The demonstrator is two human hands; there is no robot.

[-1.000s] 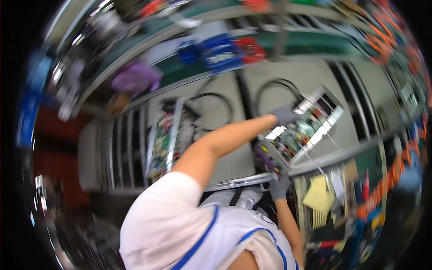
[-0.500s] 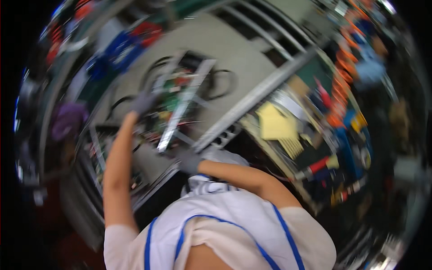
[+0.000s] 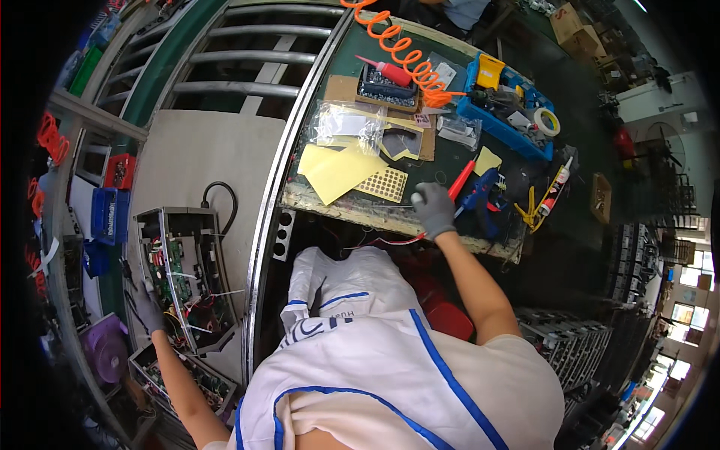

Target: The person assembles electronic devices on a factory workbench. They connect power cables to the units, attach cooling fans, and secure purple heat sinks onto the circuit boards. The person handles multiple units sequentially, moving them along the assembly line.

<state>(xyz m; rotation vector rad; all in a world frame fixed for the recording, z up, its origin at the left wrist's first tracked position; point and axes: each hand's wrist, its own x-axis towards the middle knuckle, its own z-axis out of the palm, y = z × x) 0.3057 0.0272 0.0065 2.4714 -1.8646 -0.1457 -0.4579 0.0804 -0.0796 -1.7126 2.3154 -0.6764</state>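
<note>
My left hand [image 3: 149, 309], in a grey glove, lies along the left side of an open metal chassis [image 3: 180, 274] with green circuit boards and wires inside. Its fingers are stretched out, beside a thin black cable [image 3: 129, 289]. At the front edge of the green worktable my right hand [image 3: 433, 210], also gloved, is curled. A thin rod sticks out on its left; what the fingers enclose is hidden. Just right of it lies a red tapered handle [image 3: 462, 178], and a blue tool [image 3: 484, 193] sits beyond that.
Yellow sheets [image 3: 337, 172], a blue bin [image 3: 502, 105] and yellow pliers [image 3: 532, 211] are on the table. An orange coiled hose [image 3: 405, 54] hangs over it. A metal rail [image 3: 270, 195] divides table and conveyor. A second open chassis [image 3: 187, 379] stands nearer me.
The view has turned to the right. My right hand has left the chassis area for the worktable edge. My left hand remains by the chassis, lower along its side.
</note>
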